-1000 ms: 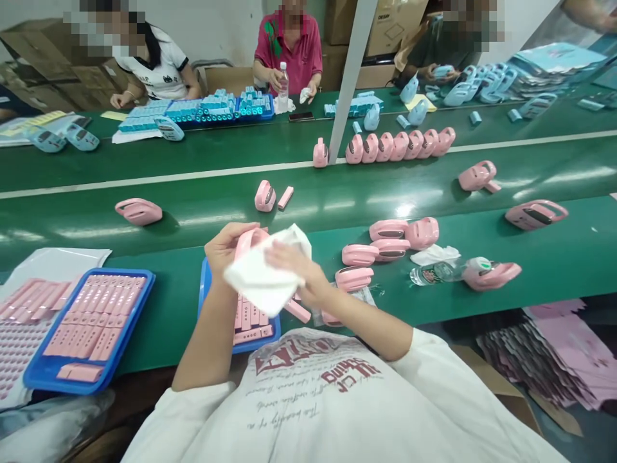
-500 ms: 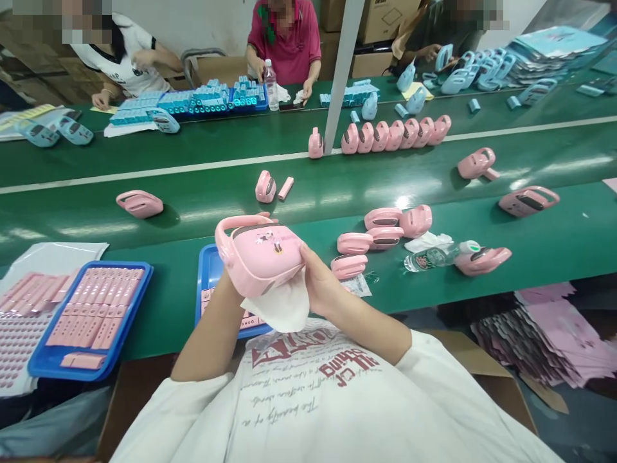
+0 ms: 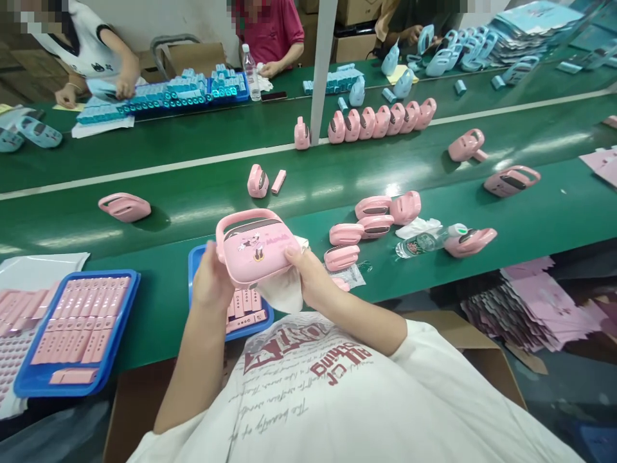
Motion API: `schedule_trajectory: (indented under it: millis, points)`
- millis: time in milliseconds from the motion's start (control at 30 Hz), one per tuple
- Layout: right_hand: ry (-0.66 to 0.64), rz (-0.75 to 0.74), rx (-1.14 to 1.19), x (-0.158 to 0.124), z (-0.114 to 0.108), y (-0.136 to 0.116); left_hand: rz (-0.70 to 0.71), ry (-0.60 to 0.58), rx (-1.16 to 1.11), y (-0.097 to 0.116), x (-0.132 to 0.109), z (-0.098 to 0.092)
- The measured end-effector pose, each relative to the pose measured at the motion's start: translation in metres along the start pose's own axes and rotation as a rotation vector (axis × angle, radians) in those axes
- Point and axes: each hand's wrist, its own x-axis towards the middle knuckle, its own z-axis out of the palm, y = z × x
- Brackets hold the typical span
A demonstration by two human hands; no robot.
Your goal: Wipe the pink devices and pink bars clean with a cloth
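Note:
A pink handled case [image 3: 254, 247] with a cartoon print faces up between both hands, over the green bench. My left hand [image 3: 212, 281] grips its left end. My right hand [image 3: 311, 278] grips its right end and also pinches a white cloth [image 3: 284, 292] that hangs beneath the case. Directly below lies a blue tray [image 3: 260, 318] of small pink flat parts.
Several pink cases [image 3: 371, 222] and a plastic bottle [image 3: 427, 239] lie right of my hands. A second blue tray [image 3: 113, 341] of pink parts sits at left. More pink cases [image 3: 380, 121] stand in a row on the belt. Other people work across it among blue cases [image 3: 450, 54].
The cloth covered the case a second ago; now the case is turned printed side up, the cloth under it. The view has shifted, so everything sits lower left.

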Motion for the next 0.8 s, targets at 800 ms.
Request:
schedule_trajectory:
  millis: [800]
  points:
    - [-0.049,-0.160,-0.446,-0.041,-0.013,-0.014,-0.201,-0.038,-0.572,0.005,-0.029,0.022]
